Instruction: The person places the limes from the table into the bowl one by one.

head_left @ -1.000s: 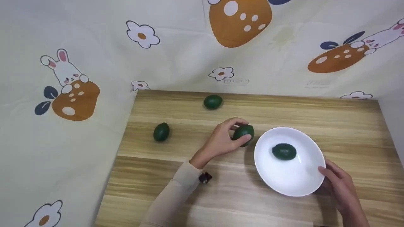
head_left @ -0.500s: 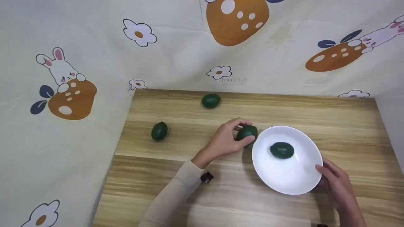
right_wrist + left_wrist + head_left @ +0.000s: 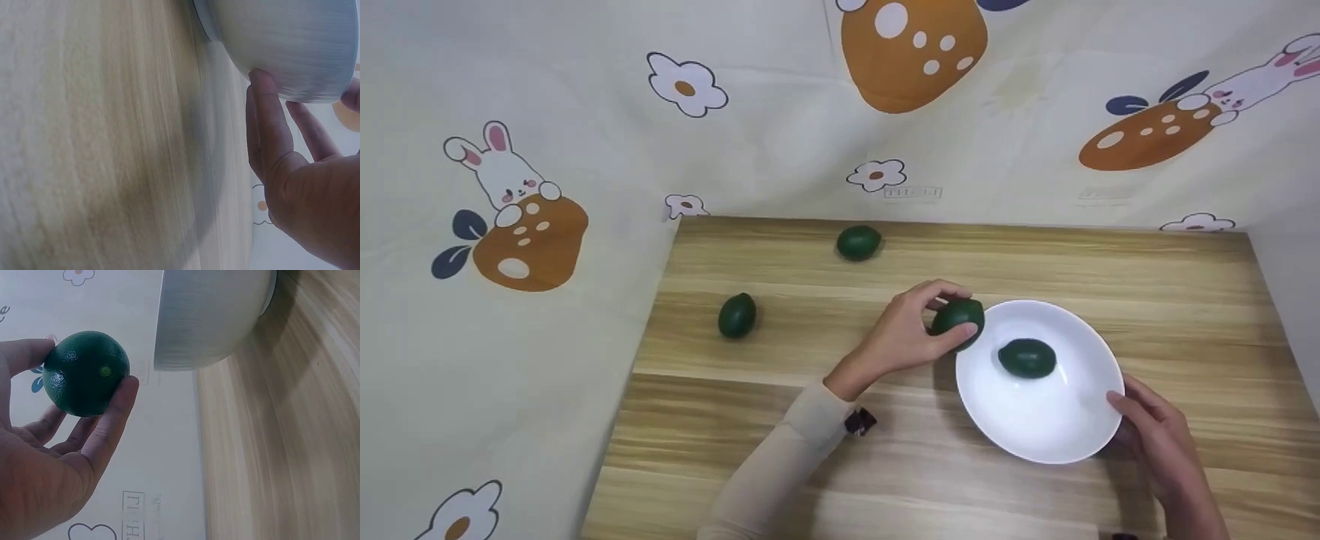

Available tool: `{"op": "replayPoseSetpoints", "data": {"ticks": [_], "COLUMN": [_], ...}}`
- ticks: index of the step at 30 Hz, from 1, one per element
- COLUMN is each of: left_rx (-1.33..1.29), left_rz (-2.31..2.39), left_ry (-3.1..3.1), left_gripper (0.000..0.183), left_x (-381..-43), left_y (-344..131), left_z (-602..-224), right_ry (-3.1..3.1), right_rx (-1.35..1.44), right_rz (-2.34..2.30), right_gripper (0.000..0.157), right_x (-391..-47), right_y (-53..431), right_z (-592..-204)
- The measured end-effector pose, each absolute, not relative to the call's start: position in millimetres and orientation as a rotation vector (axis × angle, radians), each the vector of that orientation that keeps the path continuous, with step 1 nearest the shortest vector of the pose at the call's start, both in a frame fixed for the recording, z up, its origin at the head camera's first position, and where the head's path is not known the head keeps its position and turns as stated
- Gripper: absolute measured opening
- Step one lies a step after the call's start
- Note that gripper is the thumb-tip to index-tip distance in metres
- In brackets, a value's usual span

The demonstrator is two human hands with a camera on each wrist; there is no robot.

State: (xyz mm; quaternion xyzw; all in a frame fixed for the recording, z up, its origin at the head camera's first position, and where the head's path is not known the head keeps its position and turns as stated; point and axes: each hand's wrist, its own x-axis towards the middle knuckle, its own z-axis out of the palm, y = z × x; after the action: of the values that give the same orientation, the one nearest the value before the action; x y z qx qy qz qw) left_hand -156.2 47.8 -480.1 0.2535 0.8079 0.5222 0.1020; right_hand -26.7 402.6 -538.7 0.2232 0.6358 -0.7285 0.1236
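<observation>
My left hand (image 3: 911,330) pinches a dark green lime (image 3: 960,322) between thumb and fingers, at the left rim of a white bowl (image 3: 1039,420). A second lime (image 3: 1027,358) lies inside the bowl. In the left wrist view the held lime (image 3: 84,377) is off the table, beside the bowl's outer wall (image 3: 208,320). My right hand (image 3: 1162,435) holds the bowl by its right side, thumb on the rim. Seen from the right wrist, the fingers (image 3: 270,118) support the bowl's wall (image 3: 292,45) from below.
Two more limes lie on the wooden table (image 3: 697,450): one lime (image 3: 859,243) near the back edge, another lime (image 3: 737,315) at the left. A patterned cloth (image 3: 765,112) hangs behind and along the left side.
My left hand has carried the lime a little to the right, from beside the bowl to its rim. My right hand keeps its hold on the bowl.
</observation>
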Motion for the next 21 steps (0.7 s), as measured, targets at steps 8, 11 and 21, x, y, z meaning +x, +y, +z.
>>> {"op": "replayPoseSetpoints", "data": {"ticks": [8,11,21], "left_rx": [0.730,0.740,0.764], "left_rz": [1.551,1.550,1.571], "left_ry": [2.368,2.361,2.323], "left_gripper": [0.043,0.044,0.043], "left_x": [-157.8,-158.5,-157.5], "left_y": [49.5,50.7,59.9], "left_z": [-477.4,-477.0,-478.0], "right_ry": [1.849,1.854,1.857], "right_rx": [0.620,0.634,0.622], "right_rz": [-2.165,-2.146,-2.166], "right_gripper": [0.037,0.037,0.037], "right_x": [-26.4,-26.6,-26.3], "right_y": [400.3,401.2,400.6], "right_z": [-539.5,-539.1,-539.6]}}
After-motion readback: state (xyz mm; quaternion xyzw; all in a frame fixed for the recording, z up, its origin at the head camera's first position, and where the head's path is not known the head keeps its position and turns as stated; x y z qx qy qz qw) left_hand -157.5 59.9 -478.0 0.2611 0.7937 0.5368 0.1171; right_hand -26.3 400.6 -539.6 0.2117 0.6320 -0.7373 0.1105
